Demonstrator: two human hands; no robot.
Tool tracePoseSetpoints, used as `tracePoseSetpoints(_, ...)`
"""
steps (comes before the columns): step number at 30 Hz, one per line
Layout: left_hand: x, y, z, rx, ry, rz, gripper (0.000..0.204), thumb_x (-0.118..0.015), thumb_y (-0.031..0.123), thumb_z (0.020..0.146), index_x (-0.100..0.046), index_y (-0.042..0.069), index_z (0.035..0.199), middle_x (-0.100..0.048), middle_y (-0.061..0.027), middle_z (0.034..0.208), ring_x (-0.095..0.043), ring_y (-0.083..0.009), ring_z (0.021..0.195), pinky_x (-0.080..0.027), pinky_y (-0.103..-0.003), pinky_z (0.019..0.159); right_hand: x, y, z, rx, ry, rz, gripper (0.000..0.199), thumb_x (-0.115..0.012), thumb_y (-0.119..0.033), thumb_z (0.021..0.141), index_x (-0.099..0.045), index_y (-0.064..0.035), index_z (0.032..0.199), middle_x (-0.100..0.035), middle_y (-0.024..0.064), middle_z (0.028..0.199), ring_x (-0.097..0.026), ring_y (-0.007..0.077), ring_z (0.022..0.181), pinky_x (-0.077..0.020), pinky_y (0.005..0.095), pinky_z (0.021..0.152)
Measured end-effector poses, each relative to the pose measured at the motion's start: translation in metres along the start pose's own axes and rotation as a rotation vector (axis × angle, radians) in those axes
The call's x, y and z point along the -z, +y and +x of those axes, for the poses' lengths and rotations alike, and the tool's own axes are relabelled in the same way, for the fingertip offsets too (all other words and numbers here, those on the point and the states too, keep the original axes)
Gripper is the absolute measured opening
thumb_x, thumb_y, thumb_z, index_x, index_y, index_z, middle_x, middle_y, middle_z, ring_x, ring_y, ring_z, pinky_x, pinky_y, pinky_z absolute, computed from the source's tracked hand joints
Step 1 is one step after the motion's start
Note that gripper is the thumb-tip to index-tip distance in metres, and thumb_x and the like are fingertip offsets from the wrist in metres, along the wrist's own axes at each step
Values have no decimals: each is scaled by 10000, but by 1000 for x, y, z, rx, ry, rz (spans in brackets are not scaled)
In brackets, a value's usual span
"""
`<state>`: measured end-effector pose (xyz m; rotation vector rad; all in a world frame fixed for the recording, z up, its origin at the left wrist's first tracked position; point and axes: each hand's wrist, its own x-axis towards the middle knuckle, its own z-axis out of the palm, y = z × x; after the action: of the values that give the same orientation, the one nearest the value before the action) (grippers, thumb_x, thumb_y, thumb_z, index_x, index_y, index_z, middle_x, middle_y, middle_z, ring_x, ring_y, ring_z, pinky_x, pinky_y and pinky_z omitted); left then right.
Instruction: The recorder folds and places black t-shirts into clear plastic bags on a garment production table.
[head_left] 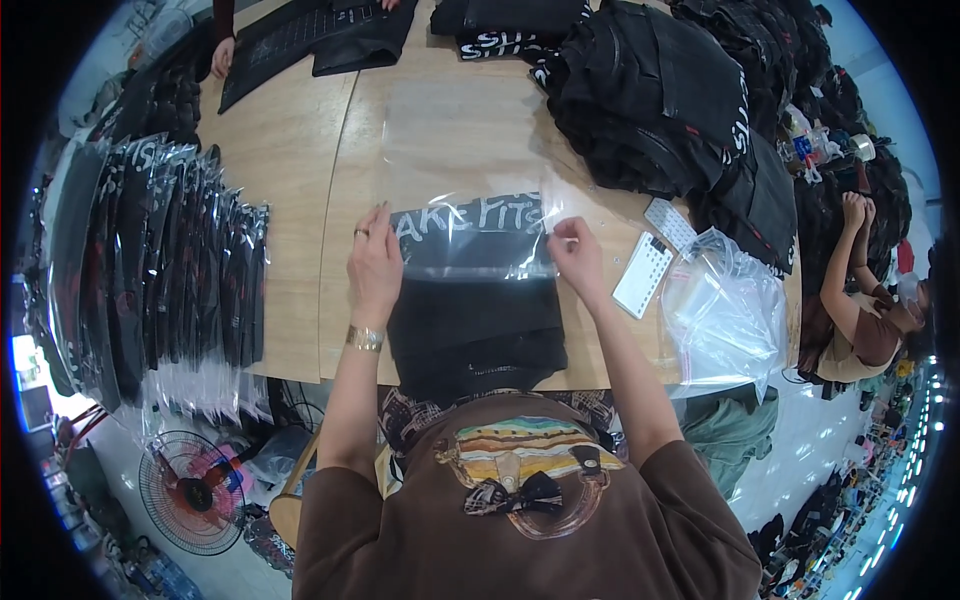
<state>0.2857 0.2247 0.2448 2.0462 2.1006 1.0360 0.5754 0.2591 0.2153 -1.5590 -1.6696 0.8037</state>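
The folded black shirt (476, 320) lay on the wooden table (290, 180) directly in front of the person, its long axis running straight away from the body — near end at the table edge, far end already inside the mouth of the clear plastic bag (460, 170). The bag stretched further away along the same line, flat on the table. Both hands sat at the bag's mouth, one on each side of the shirt: the left hand (375, 265) rested with fingers spread and flat over the bag's left corner, while the right hand (578, 255) pinched the bag's right edge between thumb and fingertips. Neither hand was clearly nearer — they flanked the shirt about evenly. A stack of bagged shirts (150, 270) lay well apart to the left.
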Motion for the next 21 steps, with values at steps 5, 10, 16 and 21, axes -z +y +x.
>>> tracePoseSetpoints(5,-29,-20,55,143,-144,-153,486,-577,120,811,-427,56,1269,-435,-164,1251,-573,-325,951,-486,-395,751,-17,3,77,104,112,-189,262,-579,-159,820,-460,-90,1043,-630,150,751,-628,303,651,-472,392,558)
tracePoseSetpoints(10,-65,-41,72,57,-141,7,631,-636,172,769,-349,39,1316,-342,-200,1318,-479,-372,1091,-439,-406,887,-26,11,115,79,153,-583,336,-578,-294,828,-439,-128,1085,-637,147,776,-628,325,701,-480,425,586)
tracePoseSetpoints(16,-64,-49,64,-22,-144,-170,684,-641,57,734,-339,99,1345,-352,-217,1302,-498,-352,1058,-447,-400,866,-26,25,78,236,168,-487,342,-613,-254,804,-480,-113,1085,-620,96,735,-607,296,686,-464,408,574)
tracePoseSetpoints(21,-45,-44,57,59,-322,-317,517,-564,-62,746,-516,108,1232,-534,-159,1028,-575,-228,682,-491,-311,612,-13,29,40,269,161,-400,359,-634,-182,792,-461,-96,1095,-558,76,641,-570,283,601,-434,391,532)
